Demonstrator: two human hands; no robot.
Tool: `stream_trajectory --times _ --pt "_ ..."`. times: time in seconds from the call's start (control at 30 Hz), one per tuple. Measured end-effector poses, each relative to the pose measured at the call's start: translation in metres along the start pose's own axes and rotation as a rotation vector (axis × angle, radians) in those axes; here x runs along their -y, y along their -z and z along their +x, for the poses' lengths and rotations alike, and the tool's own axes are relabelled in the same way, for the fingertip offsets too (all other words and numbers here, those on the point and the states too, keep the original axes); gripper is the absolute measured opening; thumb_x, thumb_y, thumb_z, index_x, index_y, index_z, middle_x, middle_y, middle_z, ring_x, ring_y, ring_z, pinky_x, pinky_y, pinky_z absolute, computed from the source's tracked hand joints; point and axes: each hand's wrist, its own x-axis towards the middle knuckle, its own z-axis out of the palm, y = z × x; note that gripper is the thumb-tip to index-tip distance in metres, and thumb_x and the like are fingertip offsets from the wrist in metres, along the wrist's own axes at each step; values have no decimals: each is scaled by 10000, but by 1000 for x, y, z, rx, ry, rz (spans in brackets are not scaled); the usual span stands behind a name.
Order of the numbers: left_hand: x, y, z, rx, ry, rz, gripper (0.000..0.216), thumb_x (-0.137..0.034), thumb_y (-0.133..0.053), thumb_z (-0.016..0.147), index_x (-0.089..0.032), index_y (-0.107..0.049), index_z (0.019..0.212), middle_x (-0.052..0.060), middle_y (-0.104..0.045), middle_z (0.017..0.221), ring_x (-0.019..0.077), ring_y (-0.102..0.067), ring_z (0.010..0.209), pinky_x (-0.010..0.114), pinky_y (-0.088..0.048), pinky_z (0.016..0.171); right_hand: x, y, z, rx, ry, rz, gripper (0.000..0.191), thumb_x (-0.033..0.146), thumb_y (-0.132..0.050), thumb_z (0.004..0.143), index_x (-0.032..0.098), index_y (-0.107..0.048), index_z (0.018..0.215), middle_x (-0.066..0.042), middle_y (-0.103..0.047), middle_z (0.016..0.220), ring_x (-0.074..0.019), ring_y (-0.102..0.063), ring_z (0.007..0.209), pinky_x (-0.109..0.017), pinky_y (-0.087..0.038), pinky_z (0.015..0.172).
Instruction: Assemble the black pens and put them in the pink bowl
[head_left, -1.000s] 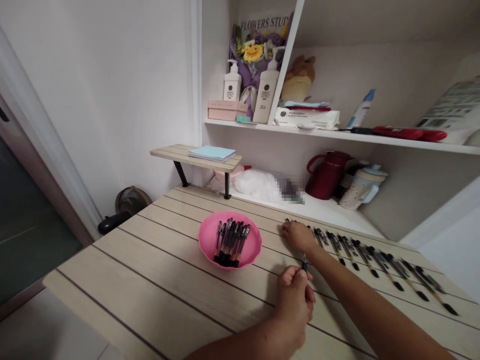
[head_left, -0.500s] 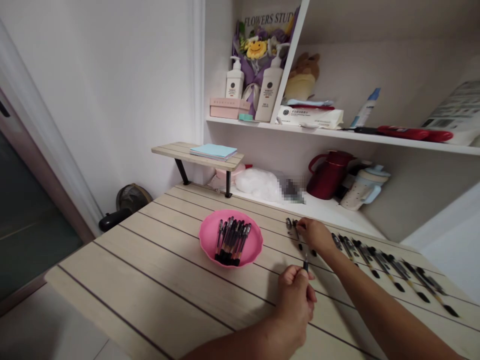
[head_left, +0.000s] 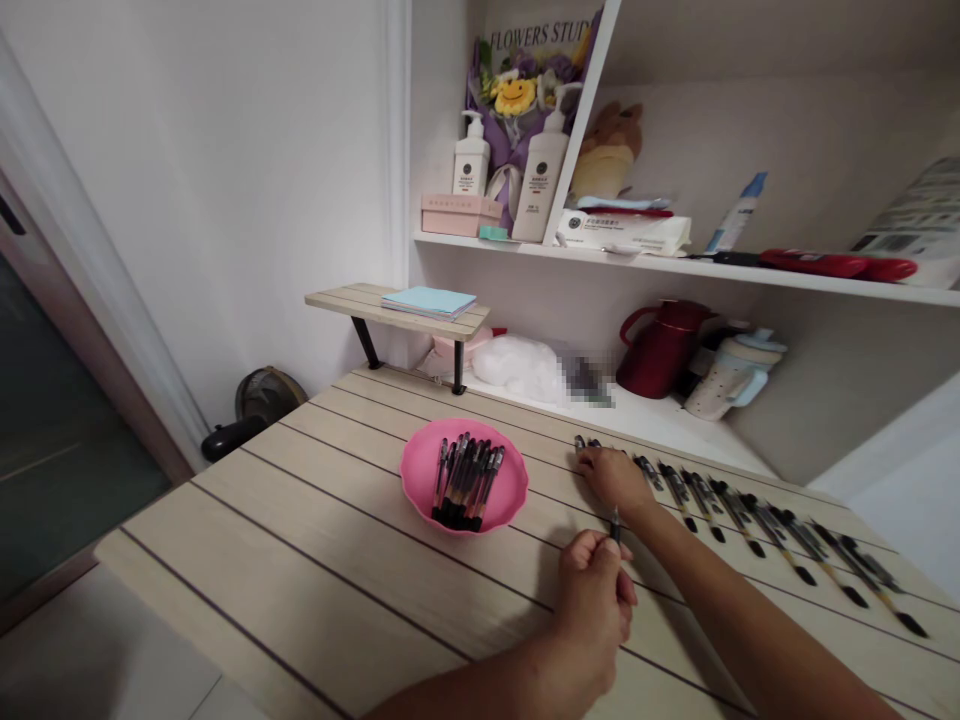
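My left hand (head_left: 595,592) is closed round a thin black pen (head_left: 615,523) whose tip sticks up past the fingers. My right hand (head_left: 613,477) lies on the wooden table (head_left: 300,560), fingers curled over the left end of a row of black pens (head_left: 750,515) laid side by side; whether it grips one is hidden. A pink bowl (head_left: 463,487) with several black pens standing in it sits left of both hands.
A small wooden riser (head_left: 396,310) with a blue notebook (head_left: 428,301) stands at the table's back. Behind are a red jug (head_left: 660,347), a pale cup (head_left: 731,374), and a white shelf (head_left: 675,265) with bottles, boxes and a flower bouquet. A fan (head_left: 259,405) sits on the floor, left.
My right hand shifted right along the pen row, then came back left onto its near end. My left hand stayed put with its pen.
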Motion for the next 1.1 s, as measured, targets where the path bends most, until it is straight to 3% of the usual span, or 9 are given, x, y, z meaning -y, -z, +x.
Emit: stream_trajectory --times 0.27,0.77,1.1 --pt "1 0 1 5 -9 -14 305 -438 -581 663 -172 -507 791 -76 -406 456 13 -202 304 180 -76 343 -17 -6 4 -70 -14 20 145 195 -490 769 172 -602 859 -87 -663 784 -188 -591 757 -235 -321 610" --pt "0 -1 -1 -3 -8 -10 284 -427 -566 664 -176 -510 787 -77 -397 450 14 -200 309 174 -81 347 -5 -9 14 -36 -39 -12 230 210 -486 815 161 -493 1039 -106 -646 820 -209 -608 807 -248 -326 631" --pt "0 0 -2 13 -32 20 230 -393 -514 712 -178 -494 790 -78 -389 454 16 -193 300 180 -73 341 -18 -8 8 -134 -2 5 145 211 -442 815 177 -532 923 -75 -650 761 -184 -591 721 -241 -309 596"
